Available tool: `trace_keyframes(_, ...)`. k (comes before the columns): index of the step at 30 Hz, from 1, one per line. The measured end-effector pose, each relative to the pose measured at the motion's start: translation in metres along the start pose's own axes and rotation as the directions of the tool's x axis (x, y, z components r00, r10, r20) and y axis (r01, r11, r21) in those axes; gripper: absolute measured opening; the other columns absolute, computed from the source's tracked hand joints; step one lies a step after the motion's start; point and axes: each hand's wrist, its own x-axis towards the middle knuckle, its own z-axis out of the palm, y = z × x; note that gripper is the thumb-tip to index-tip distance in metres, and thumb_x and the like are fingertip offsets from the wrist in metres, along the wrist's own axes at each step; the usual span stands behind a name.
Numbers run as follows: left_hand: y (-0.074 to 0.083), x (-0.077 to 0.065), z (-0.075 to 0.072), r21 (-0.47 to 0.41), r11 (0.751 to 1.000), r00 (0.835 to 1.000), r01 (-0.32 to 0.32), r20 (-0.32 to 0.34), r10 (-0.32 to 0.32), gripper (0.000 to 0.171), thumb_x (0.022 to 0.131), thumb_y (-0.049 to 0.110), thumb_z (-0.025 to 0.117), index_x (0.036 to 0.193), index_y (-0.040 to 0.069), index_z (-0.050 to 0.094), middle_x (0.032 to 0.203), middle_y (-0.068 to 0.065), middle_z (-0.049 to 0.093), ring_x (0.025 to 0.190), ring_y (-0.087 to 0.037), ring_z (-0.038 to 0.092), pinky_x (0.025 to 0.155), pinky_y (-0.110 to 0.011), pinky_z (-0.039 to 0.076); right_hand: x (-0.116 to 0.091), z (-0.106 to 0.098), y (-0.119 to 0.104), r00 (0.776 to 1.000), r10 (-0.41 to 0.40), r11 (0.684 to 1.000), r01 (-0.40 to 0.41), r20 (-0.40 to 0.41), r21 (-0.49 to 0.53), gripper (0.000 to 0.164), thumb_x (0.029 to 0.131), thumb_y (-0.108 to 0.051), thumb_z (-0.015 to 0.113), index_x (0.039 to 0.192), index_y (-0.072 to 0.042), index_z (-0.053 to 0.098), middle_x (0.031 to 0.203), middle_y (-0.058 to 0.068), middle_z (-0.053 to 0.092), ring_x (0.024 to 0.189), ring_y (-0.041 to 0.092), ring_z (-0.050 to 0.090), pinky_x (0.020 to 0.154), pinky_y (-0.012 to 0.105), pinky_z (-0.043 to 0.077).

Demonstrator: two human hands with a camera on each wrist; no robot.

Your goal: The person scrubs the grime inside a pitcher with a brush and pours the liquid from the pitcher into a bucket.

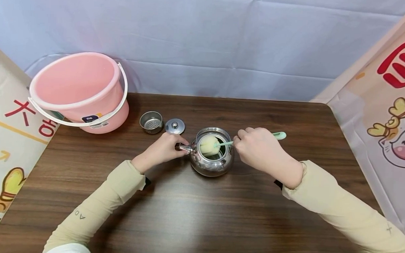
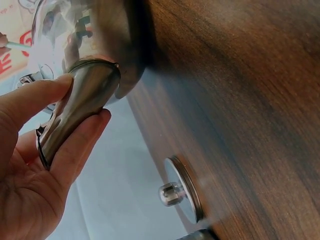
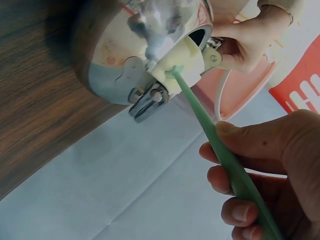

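A shiny steel kettle [image 1: 210,167] stands lidless on the table. My left hand [image 1: 163,148] grips its tapered spout [image 2: 82,102], thumb on one side and fingers on the other. In my right hand [image 1: 260,149] is the light green handle [image 3: 220,150] of a sponge brush, with fingers curled round it. The brush's pale yellow sponge head [image 1: 208,145] sits in the kettle's round mouth, and part of it shows above the rim in the right wrist view. Left of the kettle lie its knobbed steel lid [image 1: 175,126] and a small perforated strainer [image 1: 151,123].
A pink bucket [image 1: 117,116] with a white handle stands at the table's back left corner. The dark wooden table [image 1: 186,215] meets a pale cloth backdrop [image 1: 192,48] behind, with printed cloths on both sides.
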Motion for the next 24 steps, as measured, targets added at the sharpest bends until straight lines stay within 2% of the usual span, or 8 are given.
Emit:
trace_keyframes(8, 0.0, -0.001, 0.0, 0.001, 1.0, 1.0, 0.0, 0.0, 0.0, 0.017, 0.075, 0.011, 0.072, 0.09, 0.003, 0.071, 0.084, -0.003, 0.069, 0.069, -0.009, 0.058, 0.063, -0.023, 0.047, -0.005, -0.001, 0.003, 0.997, 0.04, 0.999, -0.041, 0.072, 0.014, 0.018, 0.06, 0.004, 0.059, 0.053, -0.008, 0.047, 0.052, 0.002, 0.038, 0.045, 0.019, 0.039, 0.038, 0.028, 0.03)
trace_keyframes(17, 0.0, -0.001, 0.001, -0.004, 1.0, 1.0, 0.005, 0.004, -0.005, 0.016, 0.075, 0.011, 0.072, 0.09, 0.004, 0.071, 0.084, -0.002, 0.068, 0.068, -0.008, 0.057, 0.062, -0.022, 0.046, -0.012, -0.006, 0.002, 0.999, 0.039, 0.999, -0.04, 0.038, 0.002, 0.023, 0.06, 0.005, 0.058, 0.05, -0.009, 0.043, 0.049, 0.0, 0.032, 0.042, 0.017, 0.033, 0.037, 0.025, 0.024)
trace_keyframes(24, 0.0, 0.0, 0.0, 0.0, 1.0, 1.0, 0.005, 0.006, -0.005, 0.017, 0.075, 0.011, 0.072, 0.09, 0.003, 0.071, 0.084, -0.002, 0.069, 0.068, -0.008, 0.057, 0.062, -0.022, 0.046, -0.015, -0.011, -0.003, 0.998, 0.03, 0.999, -0.031, 0.05, 0.011, 0.023, 0.06, 0.005, 0.057, 0.05, -0.009, 0.042, 0.049, -0.001, 0.03, 0.043, 0.016, 0.03, 0.037, 0.024, 0.024)
